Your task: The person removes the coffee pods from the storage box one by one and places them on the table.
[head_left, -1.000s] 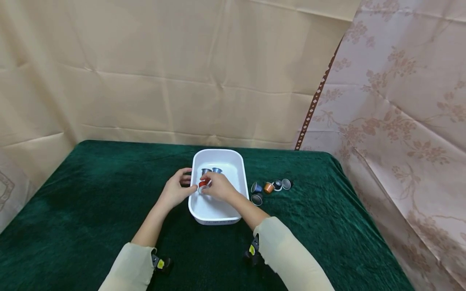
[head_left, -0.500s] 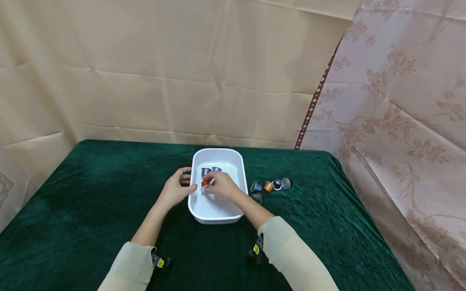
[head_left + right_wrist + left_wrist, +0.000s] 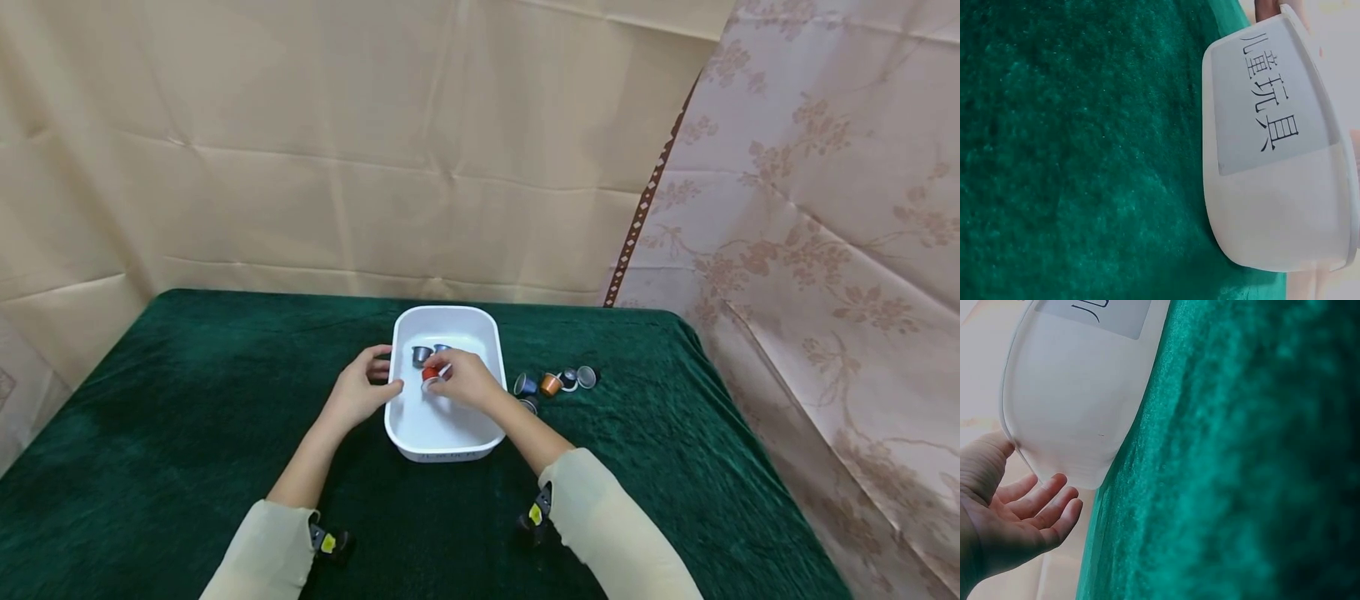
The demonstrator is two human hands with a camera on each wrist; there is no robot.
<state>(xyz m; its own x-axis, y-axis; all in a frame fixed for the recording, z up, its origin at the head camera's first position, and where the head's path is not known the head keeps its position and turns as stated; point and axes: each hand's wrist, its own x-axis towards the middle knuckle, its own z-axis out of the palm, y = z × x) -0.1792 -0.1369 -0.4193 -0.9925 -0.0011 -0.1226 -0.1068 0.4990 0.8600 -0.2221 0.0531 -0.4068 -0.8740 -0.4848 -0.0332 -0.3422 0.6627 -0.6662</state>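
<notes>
A white plastic tub [image 3: 442, 437] stands on the green cloth. My right hand [image 3: 468, 381] reaches into it and pinches a red coffee capsule [image 3: 431, 374] with a pale lid. Just behind that capsule sit a grey capsule [image 3: 422, 356] and a blue-grey capsule [image 3: 441, 347], the latter partly covered by my fingers. At the tub's left side, my left hand [image 3: 360, 389] rests its thumb on the rim, with the other fingers loosely bent along the outside wall. In the left wrist view, the left hand [image 3: 1019, 515] holds no capsule. The right wrist view shows the labelled tub wall [image 3: 1272, 206], not the pinching fingers.
Right of the tub lie a blue capsule [image 3: 525, 384], an orange capsule [image 3: 551, 384], a dark capsule [image 3: 569, 377] and a grey-lidded capsule [image 3: 587, 377]. Another capsule [image 3: 529, 405] is partly hidden by my right forearm. Green cloth [image 3: 225, 400] covers the table; a beige curtain [image 3: 315, 167] hangs behind.
My right hand has shifted slightly right and away from me with the red capsule, moving it off the tub's left wall. The left hand stays at the rim.
</notes>
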